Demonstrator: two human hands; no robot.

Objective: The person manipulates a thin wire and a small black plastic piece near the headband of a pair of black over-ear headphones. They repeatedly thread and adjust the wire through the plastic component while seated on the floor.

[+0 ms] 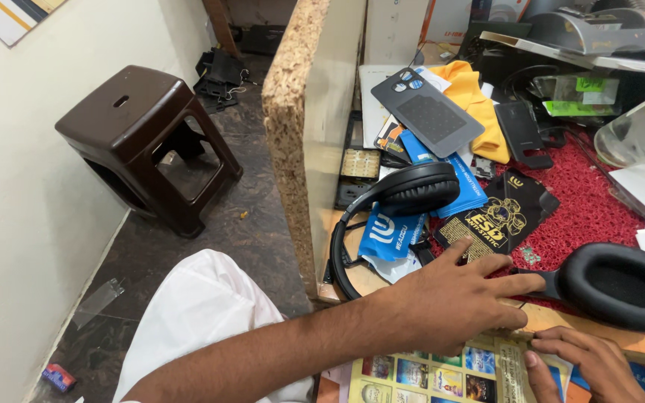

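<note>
**Headphones: contact points and handling**

At the near edge of the bench (pixel 606 339), fingers (pixel 513 284) of the left hand (pixel 442 302) spread flat, unclenched, pressing down on the joint where the headband (pixel 337 254) meets the near ear cup (pixel 619 286). No grasp closed around anything. Right hand (pixel 587 363) below it, fingers (pixel 554 345) bent, tips resting on the edge of a printed card sheet (pixel 427 373); whether a pinch is made there cannot be told.

Black over-ear headphones lying across the bench edge, opened wide: near ear cup to the right of the left hand, far ear cup (pixel 416 188) up and left, headband arching between them past the particleboard partition (pixel 293 127).

Handling, as judged:
- Light; easily lifted with one hand.
- Ear pads soft and compressible; poor place for a firm grip.
- Headband springy plastic, likely to flex and snap back when spread.
- Swivel joint at the cup probably the weakest part; not to be twisted.
- Best hold: hard outer shell of a cup, or mid headband.

Beyond the headphones: a black anti-static bag (pixel 498 216), blue packets (pixel 386 235), a grey card (pixel 427 112) and yellow cloth (pixel 479 97) on a red mat (pixel 587 201). On the floor at left, a brown plastic stool (pixel 136 127).
</note>
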